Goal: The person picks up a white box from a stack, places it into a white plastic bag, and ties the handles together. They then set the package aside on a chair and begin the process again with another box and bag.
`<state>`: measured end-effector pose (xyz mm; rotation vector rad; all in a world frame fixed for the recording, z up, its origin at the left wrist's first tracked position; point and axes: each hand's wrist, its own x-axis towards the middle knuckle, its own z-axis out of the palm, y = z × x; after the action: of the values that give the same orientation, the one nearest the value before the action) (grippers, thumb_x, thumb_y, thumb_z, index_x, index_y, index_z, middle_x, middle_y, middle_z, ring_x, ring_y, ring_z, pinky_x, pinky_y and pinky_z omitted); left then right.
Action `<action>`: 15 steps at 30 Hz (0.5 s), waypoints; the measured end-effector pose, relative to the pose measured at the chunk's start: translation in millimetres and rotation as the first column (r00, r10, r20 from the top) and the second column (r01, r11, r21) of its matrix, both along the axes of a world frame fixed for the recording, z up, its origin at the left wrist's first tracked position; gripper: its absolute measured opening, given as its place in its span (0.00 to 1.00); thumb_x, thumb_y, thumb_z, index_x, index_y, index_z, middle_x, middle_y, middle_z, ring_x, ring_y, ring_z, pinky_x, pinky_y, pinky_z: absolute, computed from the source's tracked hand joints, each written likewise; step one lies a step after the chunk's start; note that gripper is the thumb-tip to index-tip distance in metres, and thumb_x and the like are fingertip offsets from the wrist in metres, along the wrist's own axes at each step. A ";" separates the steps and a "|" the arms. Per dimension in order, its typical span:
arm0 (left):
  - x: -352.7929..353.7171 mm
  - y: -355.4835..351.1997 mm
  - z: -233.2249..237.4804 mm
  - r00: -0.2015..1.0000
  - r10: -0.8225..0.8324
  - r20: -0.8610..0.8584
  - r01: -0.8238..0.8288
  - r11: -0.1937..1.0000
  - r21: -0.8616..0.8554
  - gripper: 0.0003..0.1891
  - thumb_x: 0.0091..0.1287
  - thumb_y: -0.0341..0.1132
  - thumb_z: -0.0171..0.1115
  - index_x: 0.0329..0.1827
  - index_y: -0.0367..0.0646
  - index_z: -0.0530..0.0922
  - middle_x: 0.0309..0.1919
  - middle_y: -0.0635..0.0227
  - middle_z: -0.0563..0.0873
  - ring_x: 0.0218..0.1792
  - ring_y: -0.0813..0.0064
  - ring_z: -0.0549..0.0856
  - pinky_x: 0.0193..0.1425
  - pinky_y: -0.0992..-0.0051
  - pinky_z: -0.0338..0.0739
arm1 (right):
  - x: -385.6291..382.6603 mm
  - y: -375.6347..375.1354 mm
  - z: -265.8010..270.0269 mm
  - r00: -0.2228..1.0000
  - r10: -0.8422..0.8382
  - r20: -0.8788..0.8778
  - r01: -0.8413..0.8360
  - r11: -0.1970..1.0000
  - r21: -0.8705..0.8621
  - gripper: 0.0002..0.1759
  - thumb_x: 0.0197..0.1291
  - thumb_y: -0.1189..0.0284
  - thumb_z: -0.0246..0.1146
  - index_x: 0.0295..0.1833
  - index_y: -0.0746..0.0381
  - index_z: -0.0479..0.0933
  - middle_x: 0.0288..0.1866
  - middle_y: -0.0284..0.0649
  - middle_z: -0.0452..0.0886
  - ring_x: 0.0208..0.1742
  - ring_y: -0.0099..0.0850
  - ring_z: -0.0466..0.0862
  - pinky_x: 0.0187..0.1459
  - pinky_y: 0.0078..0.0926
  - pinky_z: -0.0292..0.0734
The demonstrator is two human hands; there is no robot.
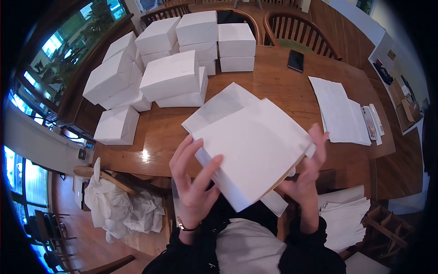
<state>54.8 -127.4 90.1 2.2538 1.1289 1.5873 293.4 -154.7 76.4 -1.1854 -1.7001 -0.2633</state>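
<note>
A partly folded white cardboard box [255,141] is tilted in front of me at the near edge of the table, with a flap [228,107] standing out on its far left side. My left hand [194,180] presses its fingers on the box's left side, the thumb hidden or partly behind the panel. On the right, my right hand [306,171] grips the box near its right corner, fingers curved around the edge. The box's underside is hidden from view.
Finished-looking white boxes [171,75] are stacked in several piles at the table's far left. A phone [295,60], white sheets [340,112] and slim packs [372,123] lie to the right. Flat white pieces [344,223] are beside my lap; white bags [112,205] hang at left.
</note>
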 end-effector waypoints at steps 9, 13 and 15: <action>-19.8 26.5 -11.9 0.967 -0.217 0.130 0.248 0.919 -0.307 0.36 0.59 0.28 0.72 0.69 0.37 0.64 0.71 0.48 0.70 0.73 0.54 0.70 0.74 0.60 0.66 | 16.5 1.4 11.7 0.963 0.267 0.028 -0.261 0.954 -0.146 0.45 0.44 0.62 0.79 0.68 0.53 0.66 0.62 0.41 0.78 0.70 0.48 0.74 0.75 0.71 0.24; -20.3 39.0 -25.6 0.902 -0.315 0.295 0.400 0.867 -0.298 0.42 0.54 0.30 0.76 0.70 0.39 0.61 0.70 0.47 0.71 0.72 0.56 0.71 0.74 0.61 0.66 | -0.7 -4.7 13.2 0.950 0.293 -0.103 -0.306 0.942 -0.141 0.53 0.44 0.58 0.80 0.74 0.51 0.59 0.62 0.40 0.79 0.68 0.45 0.75 0.74 0.73 0.24; -26.6 48.5 -37.5 0.854 -0.366 0.369 0.489 0.807 -0.332 0.42 0.53 0.30 0.78 0.69 0.40 0.61 0.69 0.48 0.72 0.72 0.57 0.72 0.73 0.62 0.67 | -7.0 -8.6 18.5 0.952 0.299 -0.071 -0.307 0.939 -0.158 0.56 0.44 0.54 0.80 0.76 0.51 0.57 0.63 0.39 0.79 0.69 0.44 0.75 0.74 0.73 0.24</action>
<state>28.1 -78.9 52.5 1.7614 0.7144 1.2823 286.4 -163.4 95.0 -1.0202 -1.8629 0.0978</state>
